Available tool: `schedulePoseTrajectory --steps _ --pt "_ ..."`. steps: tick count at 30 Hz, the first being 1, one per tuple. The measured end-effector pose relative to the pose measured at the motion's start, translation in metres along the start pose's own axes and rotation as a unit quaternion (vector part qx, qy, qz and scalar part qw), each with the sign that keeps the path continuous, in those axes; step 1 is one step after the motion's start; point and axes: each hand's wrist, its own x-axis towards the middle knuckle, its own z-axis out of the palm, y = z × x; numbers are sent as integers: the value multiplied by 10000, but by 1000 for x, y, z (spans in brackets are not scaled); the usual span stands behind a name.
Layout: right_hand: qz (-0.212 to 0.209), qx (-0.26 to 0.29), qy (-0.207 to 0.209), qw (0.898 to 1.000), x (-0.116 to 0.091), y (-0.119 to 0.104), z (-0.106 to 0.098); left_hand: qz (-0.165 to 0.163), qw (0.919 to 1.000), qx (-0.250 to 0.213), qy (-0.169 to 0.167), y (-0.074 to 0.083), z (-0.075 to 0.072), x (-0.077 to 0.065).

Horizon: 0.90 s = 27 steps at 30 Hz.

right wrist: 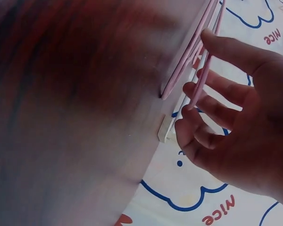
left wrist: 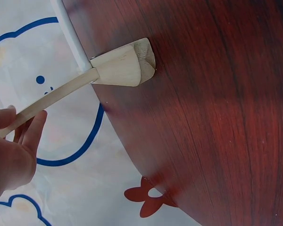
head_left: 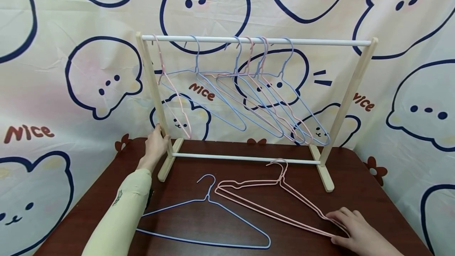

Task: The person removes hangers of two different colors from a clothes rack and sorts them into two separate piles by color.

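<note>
Clock bearings are being taken in the head view, 12 o'clock being set at the far side of the desk [head_left: 305, 246]. A pair of pink wire hangers [head_left: 282, 178] is being supported on the desk, one lying closely over the other, the near end being covered by the right hand [head_left: 359, 230]. In the right wrist view, one hanger of the pair is being gripped at its shoulder end between thumb and curled fingers; the corner of the other is being left outside the grip. From the right hand, the pair is being extended toward 10 o'clock, its long axis being aligned from 10 to 4.

The upper rail [head_left: 327, 42] is being located at 11 o'clock from the right hand, well apart, its axis being laid from 9 to 3; the pair is thus being held oblique to it. A row of blue and pink hangers [head_left: 236, 62] is being carried there. The left post [head_left: 151, 82] is being gripped low down by the left hand [head_left: 155, 148], which is being positioned farther from the pair. A blue wire hanger [head_left: 207, 198] is being supported on the desk at 9 o'clock from the right hand.
</note>
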Motion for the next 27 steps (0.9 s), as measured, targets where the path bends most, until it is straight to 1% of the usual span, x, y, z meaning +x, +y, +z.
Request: schedulePoseTrajectory --steps 6,10,11,18,27 --pt "602 -41 -127 9981 6 -8 3 -88 9999 3 -72 -2 -1 1" --pt "796 -33 -222 9966 8 -9 5 -65 9999 -6 -125 -2 -2 1" --pt "811 -40 -234 9964 9 -9 5 -66 9999 -16 -125 -2 -2 1" --pt "551 141 -405 9976 9 -5 2 -106 9998 -54 -168 -2 -1 0" --pt "562 205 -517 9969 7 -6 -2 -118 9998 -43 -172 0 -3 0"
